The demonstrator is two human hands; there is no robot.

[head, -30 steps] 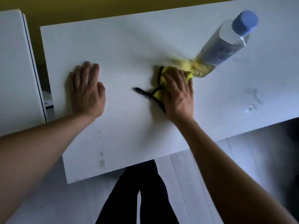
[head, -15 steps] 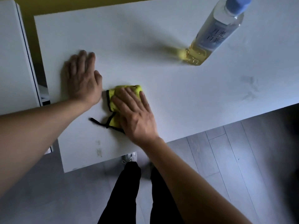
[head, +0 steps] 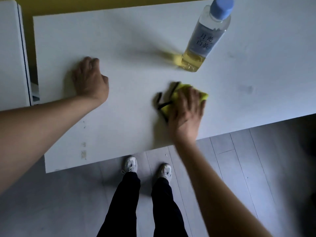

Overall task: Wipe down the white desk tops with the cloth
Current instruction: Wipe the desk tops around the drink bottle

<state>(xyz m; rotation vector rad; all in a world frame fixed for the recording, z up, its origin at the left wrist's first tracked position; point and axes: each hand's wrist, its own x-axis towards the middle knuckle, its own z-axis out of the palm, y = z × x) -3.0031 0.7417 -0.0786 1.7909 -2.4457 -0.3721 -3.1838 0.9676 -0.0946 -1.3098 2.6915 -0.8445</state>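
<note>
A dim room, grey boards underfoot

Grey plank floor [head: 239, 168] runs beneath the furniture, darker toward the right; a mustard-yellow wall [head: 102, 6] shows along the top; a second white unit [head: 12, 57] stands just left of the main surface, a narrow gap between; the light is soft and low.

We read four dark Chinese characters, 月光白茶, on the pale label of the blue-capped bottle [head: 206, 38]; we find nothing else legible.
</note>
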